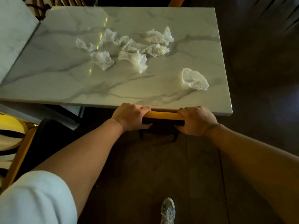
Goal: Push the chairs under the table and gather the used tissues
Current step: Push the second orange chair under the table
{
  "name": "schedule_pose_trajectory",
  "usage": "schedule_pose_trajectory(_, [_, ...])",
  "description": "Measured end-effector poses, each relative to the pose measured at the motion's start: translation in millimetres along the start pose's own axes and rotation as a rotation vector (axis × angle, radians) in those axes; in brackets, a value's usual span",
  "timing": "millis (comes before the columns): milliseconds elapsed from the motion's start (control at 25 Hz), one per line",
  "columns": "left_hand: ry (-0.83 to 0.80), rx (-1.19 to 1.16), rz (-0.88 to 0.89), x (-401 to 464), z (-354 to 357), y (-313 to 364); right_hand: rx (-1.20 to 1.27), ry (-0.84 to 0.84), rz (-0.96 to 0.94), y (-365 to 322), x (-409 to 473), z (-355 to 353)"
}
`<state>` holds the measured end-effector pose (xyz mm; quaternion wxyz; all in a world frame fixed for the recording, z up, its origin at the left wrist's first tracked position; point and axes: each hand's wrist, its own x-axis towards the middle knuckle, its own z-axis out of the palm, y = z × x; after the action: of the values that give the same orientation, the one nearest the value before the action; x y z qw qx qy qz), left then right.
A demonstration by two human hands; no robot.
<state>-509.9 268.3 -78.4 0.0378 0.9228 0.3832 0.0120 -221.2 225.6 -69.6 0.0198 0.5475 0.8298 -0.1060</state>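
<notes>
A white marble table (64,78) fills the upper part of the view. Several crumpled white tissues (129,47) lie scattered across its middle, and one more tissue (195,79) sits alone near the right front corner. A chair with a yellow wooden top rail (163,115) stands against the table's near edge, its seat hidden beneath the tabletop. My left hand (131,118) grips the rail's left end and my right hand (196,121) grips its right end.
A second chair with a yellow frame and dark seat (25,147) stands at the lower left, beside another marble table (14,29). A chair back (176,1) shows beyond the far edge. Dark wooden floor lies below, with my shoe (168,210) on it.
</notes>
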Motion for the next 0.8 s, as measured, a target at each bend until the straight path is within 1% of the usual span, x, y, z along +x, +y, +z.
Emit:
schedule_pose_trajectory(200, [-0.094, -0.082, -0.336, -25, -14, 32, 0.097, -0.100, 0.041, -9, -5, -5])
schedule_pose_trajectory(280, [-0.086, -0.138, -0.413, -44, -19, 43, 0.138, -0.128, 0.065, -14, -11, -8])
schedule_pose_trajectory(360, [-0.037, -0.179, -0.476, -71, -31, 54, 0.181, -0.122, 0.032, -25, -15, -15])
schedule_pose_trajectory(480, [0.036, -0.163, -0.591, -127, -53, 66, 0.190, -0.009, -0.140, -68, -12, -27])
schedule_pose_trajectory(600, [0.031, -0.122, -0.740, -193, -70, 67, 0.127, 0.052, -0.357, -129, 2, -34])
schedule_pose_trajectory(680, [0.031, -0.065, -0.858, -241, -81, 60, 0.108, 0.014, -0.449, -174, 15, -36])
schedule_pose_trajectory(800, [0.066, -0.055, -1.035, -308, -90, 42, 0.091, -0.090, -0.519, -241, 34, -37])
